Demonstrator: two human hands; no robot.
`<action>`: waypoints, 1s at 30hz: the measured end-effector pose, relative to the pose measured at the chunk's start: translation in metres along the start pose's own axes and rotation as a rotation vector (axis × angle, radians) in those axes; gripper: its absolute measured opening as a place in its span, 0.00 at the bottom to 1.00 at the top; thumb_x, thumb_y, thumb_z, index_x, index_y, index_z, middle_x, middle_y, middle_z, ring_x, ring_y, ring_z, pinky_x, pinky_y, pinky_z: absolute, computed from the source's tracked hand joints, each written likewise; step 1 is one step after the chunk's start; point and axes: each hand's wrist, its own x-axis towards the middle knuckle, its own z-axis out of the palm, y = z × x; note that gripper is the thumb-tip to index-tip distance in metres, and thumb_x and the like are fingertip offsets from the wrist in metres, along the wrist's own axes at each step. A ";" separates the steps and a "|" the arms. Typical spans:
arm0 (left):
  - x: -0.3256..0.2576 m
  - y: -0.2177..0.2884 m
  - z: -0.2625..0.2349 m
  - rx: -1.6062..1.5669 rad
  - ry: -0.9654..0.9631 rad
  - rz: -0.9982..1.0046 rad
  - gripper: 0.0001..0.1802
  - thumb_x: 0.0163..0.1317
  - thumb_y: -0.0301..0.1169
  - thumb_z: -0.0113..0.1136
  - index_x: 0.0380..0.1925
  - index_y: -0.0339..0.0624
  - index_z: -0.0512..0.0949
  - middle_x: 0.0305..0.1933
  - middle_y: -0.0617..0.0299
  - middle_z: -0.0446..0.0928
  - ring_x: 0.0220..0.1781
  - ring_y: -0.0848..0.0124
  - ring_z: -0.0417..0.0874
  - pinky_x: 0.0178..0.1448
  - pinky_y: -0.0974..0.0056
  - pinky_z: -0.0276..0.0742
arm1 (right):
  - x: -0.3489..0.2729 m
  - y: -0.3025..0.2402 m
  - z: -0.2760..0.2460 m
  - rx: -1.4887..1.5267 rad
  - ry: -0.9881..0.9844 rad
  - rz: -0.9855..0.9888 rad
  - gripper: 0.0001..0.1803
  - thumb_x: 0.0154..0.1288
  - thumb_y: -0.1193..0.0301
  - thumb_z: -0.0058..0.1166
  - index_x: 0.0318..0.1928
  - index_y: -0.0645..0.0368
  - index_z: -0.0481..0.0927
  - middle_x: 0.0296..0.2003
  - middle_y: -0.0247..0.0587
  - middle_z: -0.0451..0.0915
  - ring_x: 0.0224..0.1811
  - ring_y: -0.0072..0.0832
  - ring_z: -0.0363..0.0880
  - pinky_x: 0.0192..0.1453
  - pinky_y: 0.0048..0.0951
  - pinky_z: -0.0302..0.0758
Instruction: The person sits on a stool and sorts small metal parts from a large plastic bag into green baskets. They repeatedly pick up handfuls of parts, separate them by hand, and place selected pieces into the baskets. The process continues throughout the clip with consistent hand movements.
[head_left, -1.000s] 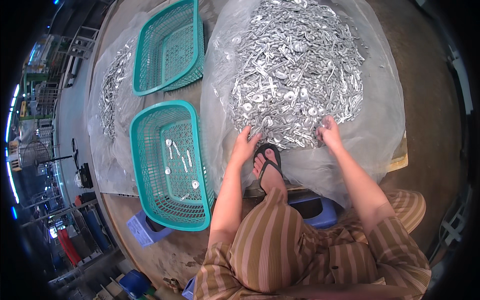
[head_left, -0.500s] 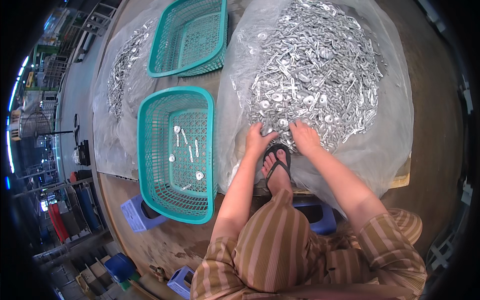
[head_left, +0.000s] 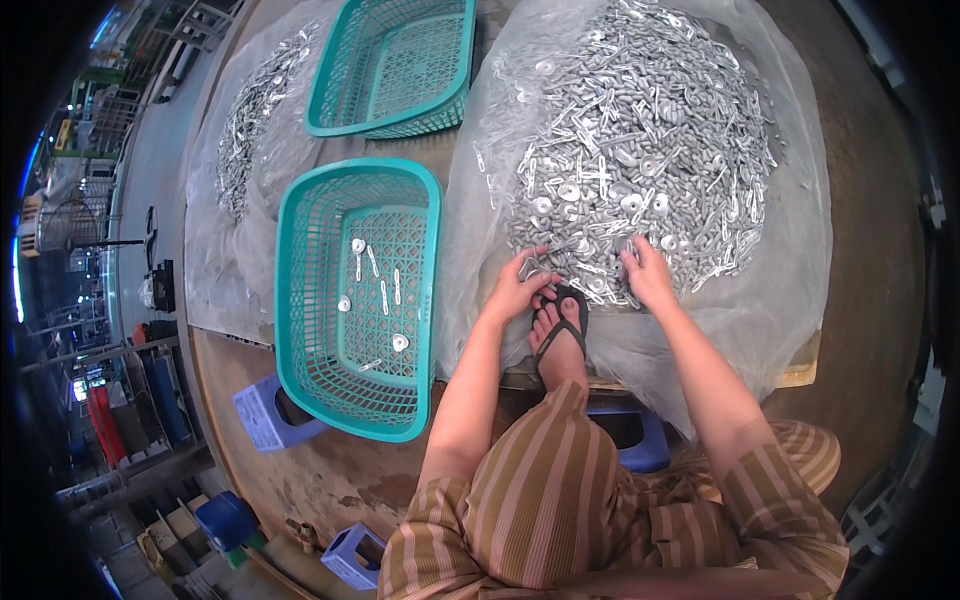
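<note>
Both hands are working at the near edge of a large pile of grey metal parts (head_left: 650,130), which is lying on a translucent plastic sheet (head_left: 790,190). The left hand (head_left: 512,292) is reaching over the pile's near left edge, its thumb and index finger standing apart around a grey piece; whether they are gripping it, I cannot tell. The right hand (head_left: 650,275) is touching the near edge farther right, its fingers curling beside small grey parts, and I cannot tell whether they are clamping any. A foot (head_left: 562,355) in a black sandal (head_left: 541,350) is resting between the hands. To the left, a near green basket (head_left: 436,215) is holding a few scattered parts (head_left: 384,297). A far green basket (head_left: 420,60) is standing beyond it, and a smaller pile (head_left: 255,120) is lying farther left
</note>
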 end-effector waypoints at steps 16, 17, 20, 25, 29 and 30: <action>-0.087 0.107 -0.059 1.432 1.169 0.547 0.22 0.49 0.28 0.61 0.47 0.39 0.71 0.37 0.46 0.75 0.40 0.53 0.75 0.45 0.55 0.70 | -0.008 -0.023 0.012 -0.490 -0.067 -0.154 0.11 0.54 0.64 0.56 0.29 0.60 0.77 0.27 0.50 0.79 0.32 0.46 0.78 0.35 0.43 0.74; -0.079 0.101 -0.051 1.399 1.091 0.597 0.22 0.48 0.28 0.62 0.47 0.40 0.72 0.38 0.46 0.75 0.42 0.53 0.74 0.47 0.55 0.69 | -0.008 -0.022 0.012 -0.431 -0.005 -0.160 0.11 0.56 0.64 0.54 0.31 0.60 0.75 0.29 0.50 0.79 0.33 0.47 0.77 0.37 0.44 0.73; -0.042 0.036 -0.010 1.014 0.458 0.655 0.09 0.48 0.24 0.58 0.31 0.39 0.79 0.37 0.52 0.77 0.42 0.54 0.76 0.46 0.56 0.71 | -0.004 -0.013 0.030 -0.357 0.149 -0.407 0.12 0.57 0.64 0.53 0.34 0.60 0.74 0.31 0.50 0.78 0.34 0.49 0.77 0.37 0.46 0.72; 0.005 -0.020 0.023 1.252 0.245 0.597 0.06 0.46 0.25 0.50 0.26 0.39 0.75 0.36 0.57 0.73 0.41 0.60 0.74 0.43 0.57 0.71 | -0.009 -0.033 0.027 -0.558 -0.159 -0.167 0.14 0.55 0.65 0.55 0.38 0.60 0.73 0.29 0.54 0.79 0.34 0.49 0.78 0.38 0.45 0.73; 0.006 -0.018 0.014 1.209 0.244 0.676 0.07 0.48 0.24 0.50 0.30 0.40 0.73 0.35 0.54 0.73 0.40 0.56 0.73 0.44 0.53 0.70 | -0.010 -0.033 0.031 -0.632 -0.214 -0.194 0.15 0.52 0.65 0.58 0.38 0.60 0.73 0.29 0.52 0.80 0.35 0.46 0.79 0.38 0.44 0.74; 0.010 -0.023 0.011 1.160 0.239 0.678 0.08 0.49 0.24 0.51 0.31 0.41 0.73 0.35 0.53 0.73 0.40 0.54 0.73 0.44 0.53 0.69 | -0.009 -0.029 0.031 -0.635 -0.215 -0.191 0.16 0.52 0.65 0.59 0.38 0.60 0.73 0.29 0.52 0.80 0.35 0.46 0.79 0.38 0.44 0.74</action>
